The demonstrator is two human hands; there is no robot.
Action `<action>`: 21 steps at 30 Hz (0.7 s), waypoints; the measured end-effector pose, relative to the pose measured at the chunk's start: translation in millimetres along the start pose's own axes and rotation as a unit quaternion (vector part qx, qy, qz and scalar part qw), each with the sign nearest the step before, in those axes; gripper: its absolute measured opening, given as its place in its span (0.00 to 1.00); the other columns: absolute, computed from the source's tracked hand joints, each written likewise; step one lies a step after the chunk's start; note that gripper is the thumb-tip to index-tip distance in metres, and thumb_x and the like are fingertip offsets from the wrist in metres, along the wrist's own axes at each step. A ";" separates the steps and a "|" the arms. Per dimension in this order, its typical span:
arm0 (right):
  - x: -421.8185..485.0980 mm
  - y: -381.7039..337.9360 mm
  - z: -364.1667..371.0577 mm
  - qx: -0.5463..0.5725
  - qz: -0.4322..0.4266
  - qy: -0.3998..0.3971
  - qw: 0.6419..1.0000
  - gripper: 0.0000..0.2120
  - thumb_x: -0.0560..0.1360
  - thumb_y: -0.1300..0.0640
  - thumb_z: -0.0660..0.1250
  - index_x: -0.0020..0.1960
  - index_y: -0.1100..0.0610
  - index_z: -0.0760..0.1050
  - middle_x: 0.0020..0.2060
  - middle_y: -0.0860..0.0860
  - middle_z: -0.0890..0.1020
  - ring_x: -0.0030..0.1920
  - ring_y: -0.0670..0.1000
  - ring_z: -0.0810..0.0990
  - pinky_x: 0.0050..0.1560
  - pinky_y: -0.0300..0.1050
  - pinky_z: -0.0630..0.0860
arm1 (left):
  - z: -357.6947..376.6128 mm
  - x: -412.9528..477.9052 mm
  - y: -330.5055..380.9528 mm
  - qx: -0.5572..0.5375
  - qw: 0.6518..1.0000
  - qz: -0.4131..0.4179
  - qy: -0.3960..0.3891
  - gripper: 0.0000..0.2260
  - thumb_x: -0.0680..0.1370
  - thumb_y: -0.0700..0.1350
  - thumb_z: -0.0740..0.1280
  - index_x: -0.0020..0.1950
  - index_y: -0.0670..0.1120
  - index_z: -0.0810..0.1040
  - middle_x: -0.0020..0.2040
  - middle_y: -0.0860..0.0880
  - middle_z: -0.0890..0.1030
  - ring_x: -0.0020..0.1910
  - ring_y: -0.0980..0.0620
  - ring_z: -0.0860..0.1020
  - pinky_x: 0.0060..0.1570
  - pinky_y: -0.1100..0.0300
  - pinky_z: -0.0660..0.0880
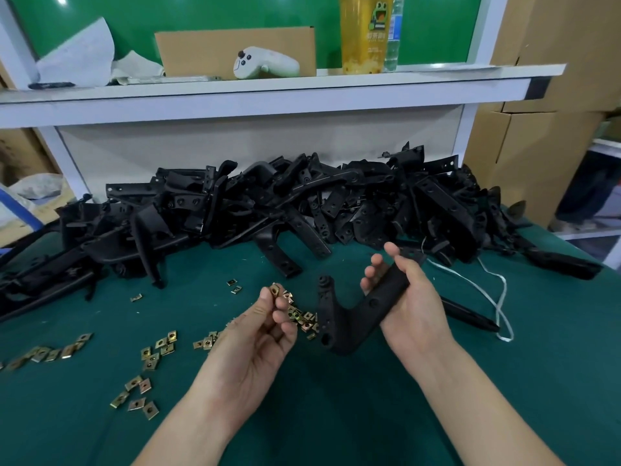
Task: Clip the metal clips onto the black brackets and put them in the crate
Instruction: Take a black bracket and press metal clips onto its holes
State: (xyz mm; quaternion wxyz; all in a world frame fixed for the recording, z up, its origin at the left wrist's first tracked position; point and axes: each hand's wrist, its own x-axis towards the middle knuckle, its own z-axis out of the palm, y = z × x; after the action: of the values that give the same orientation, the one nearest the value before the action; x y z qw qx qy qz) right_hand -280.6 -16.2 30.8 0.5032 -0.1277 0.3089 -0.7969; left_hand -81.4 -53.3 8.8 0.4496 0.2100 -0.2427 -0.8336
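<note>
Bracket [346,317] gripped in right hand [410,297] by one arm, thumb and fingers [369,272] curled round it, held above table [336,415], other arm pointing up toward left hand [265,334]. Clip [274,290] pinched between thumb and forefinger of left hand, other digits loosely curled, near bracket's free end but not touching. Bracket probably stiff moulded plastic, light enough for one hand, matte and unlikely to slip; best gripped along the thick arm, well away from the holed end meant for the clip. Clip likely thin springy sheet metal, tiny, easy to fumble, perhaps sharp-edged; best pinched by the flat sides, open mouth leading, then pushed on firmly. Counted: one bracket in hand, one clip pinched. Just behind left hand, heap of clips [299,316], too jumbled to count; roughly two dozen more scattered over table to the left. At back, pile of brackets [268,203], far too many to count. No crate in view.
</note>
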 end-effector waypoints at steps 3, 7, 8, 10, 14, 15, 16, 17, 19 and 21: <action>0.5 -1.7 -0.6 0.023 0.004 -0.004 1.000 0.09 0.83 0.57 0.60 0.58 0.55 0.77 0.39 0.51 0.81 0.36 0.50 0.80 0.44 0.45 0.77 | 2.8 -3.0 0.0 0.035 0.999 0.013 0.001 0.06 0.75 0.46 0.72 0.44 0.44 0.86 0.41 0.47 0.79 0.35 0.56 0.76 0.38 0.62 0.78; 1.0 -0.6 -1.2 0.024 0.004 -0.003 1.000 0.09 0.83 0.57 0.59 0.58 0.55 0.77 0.38 0.51 0.81 0.35 0.49 0.80 0.43 0.45 0.77 | 8.2 -5.2 -1.0 0.060 0.998 0.020 0.010 0.06 0.74 0.46 0.73 0.41 0.45 0.86 0.40 0.48 0.79 0.34 0.56 0.76 0.37 0.63 0.77; 1.1 -0.2 -1.3 0.024 0.004 0.000 1.000 0.09 0.83 0.56 0.59 0.58 0.55 0.77 0.37 0.51 0.81 0.35 0.49 0.79 0.43 0.44 0.77 | 9.0 -5.9 -1.0 0.060 0.998 0.018 0.014 0.06 0.73 0.47 0.74 0.41 0.45 0.86 0.40 0.48 0.79 0.34 0.56 0.76 0.37 0.63 0.77; 1.3 -0.5 -2.0 0.027 0.001 0.002 1.000 0.10 0.83 0.56 0.59 0.59 0.55 0.77 0.37 0.51 0.81 0.35 0.49 0.79 0.43 0.45 0.77 | 9.5 -6.8 -0.4 0.065 0.998 0.013 0.016 0.06 0.71 0.47 0.74 0.40 0.45 0.86 0.40 0.48 0.80 0.34 0.56 0.76 0.37 0.62 0.77; 1.5 -4.0 -4.6 0.032 -0.011 0.001 0.999 0.10 0.82 0.54 0.62 0.61 0.52 0.78 0.38 0.50 0.81 0.35 0.49 0.79 0.40 0.45 0.79 | 10.2 -9.0 -2.1 0.166 0.986 0.021 0.014 0.06 0.73 0.48 0.73 0.42 0.45 0.86 0.43 0.45 0.82 0.35 0.55 0.78 0.39 0.60 0.79; 1.4 -4.1 -4.8 0.031 -0.013 0.002 0.999 0.11 0.81 0.54 0.62 0.61 0.51 0.78 0.38 0.50 0.80 0.34 0.49 0.78 0.39 0.45 0.78 | 10.8 -10.0 -3.7 0.193 0.981 0.028 0.010 0.06 0.73 0.48 0.73 0.41 0.46 0.86 0.43 0.45 0.82 0.36 0.54 0.78 0.39 0.60 0.79; 1.4 -4.2 -4.8 0.029 -0.014 0.003 0.999 0.11 0.81 0.54 0.63 0.61 0.51 0.79 0.38 0.49 0.80 0.34 0.49 0.78 0.38 0.44 0.77 | 12.0 -11.2 -5.6 0.217 0.976 0.035 0.004 0.06 0.73 0.48 0.72 0.41 0.46 0.86 0.44 0.44 0.83 0.36 0.54 0.79 0.40 0.60 0.80; 1.3 -3.8 -4.2 0.026 -0.015 0.002 1.000 0.11 0.81 0.53 0.63 0.61 0.51 0.79 0.37 0.49 0.79 0.33 0.48 0.76 0.37 0.44 0.76 | 13.6 -12.6 -7.7 0.241 0.970 0.041 -0.002 0.07 0.73 0.49 0.72 0.41 0.47 0.85 0.44 0.44 0.83 0.37 0.53 0.79 0.41 0.60 0.79; 0.9 -2.8 -2.8 0.026 -0.017 -0.001 1.000 0.11 0.81 0.53 0.64 0.61 0.50 0.79 0.36 0.48 0.78 0.32 0.47 0.74 0.36 0.43 0.74 | 16.3 -15.5 -12.2 0.284 0.958 0.047 -0.009 0.07 0.72 0.50 0.73 0.41 0.47 0.85 0.44 0.44 0.83 0.38 0.52 0.79 0.42 0.60 0.79; 0.5 -2.2 -1.6 0.030 -0.020 -0.008 0.999 0.11 0.81 0.54 0.63 0.61 0.50 0.79 0.35 0.48 0.77 0.31 0.47 0.73 0.35 0.42 0.73 | 17.9 -17.5 -16.1 0.298 0.954 0.039 -0.010 0.08 0.71 0.50 0.73 0.42 0.46 0.85 0.42 0.45 0.82 0.37 0.51 0.79 0.41 0.60 0.79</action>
State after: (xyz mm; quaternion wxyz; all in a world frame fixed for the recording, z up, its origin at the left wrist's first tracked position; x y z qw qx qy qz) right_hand -283.3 -15.4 30.9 0.4934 -0.1247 0.2783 -0.8146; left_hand -93.1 -26.8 15.8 0.3966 0.3161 -0.4923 -0.7075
